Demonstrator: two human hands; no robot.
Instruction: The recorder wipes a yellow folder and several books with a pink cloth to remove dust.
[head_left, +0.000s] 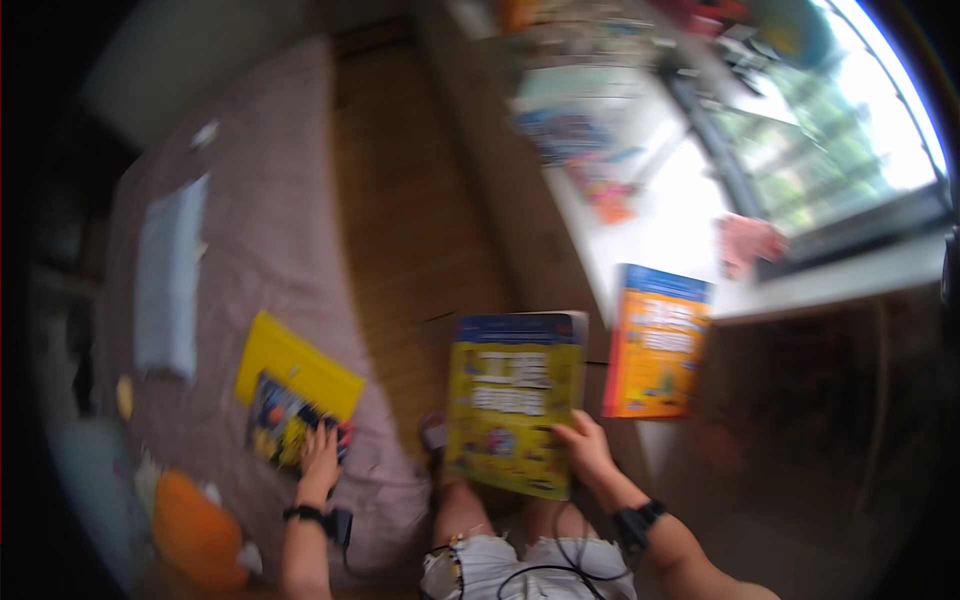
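Observation:
Between my knees and the floor strip, a yellow-green book with a dark blue top band (516, 405) is held up by my right hand (589, 448), which grips its right edge. My left hand (321, 450) rests, fingers spread, on a dark book with a colourful cover (281, 424) lying on the bed. Partly under that book is a yellow folder or book (304, 360). An orange book with a blue top band (660, 345) lies at the end of the white windowsill, to the right of the held book. The picture is blurred.
The bed with a mauve sheet (270, 225) fills the left, bearing a pale folded item (171, 281) and an orange plush-like object (196, 529). The white sill (652, 195) holds papers and a pink cloth-like item (750, 244). Black cables (574, 566) cross my lap.

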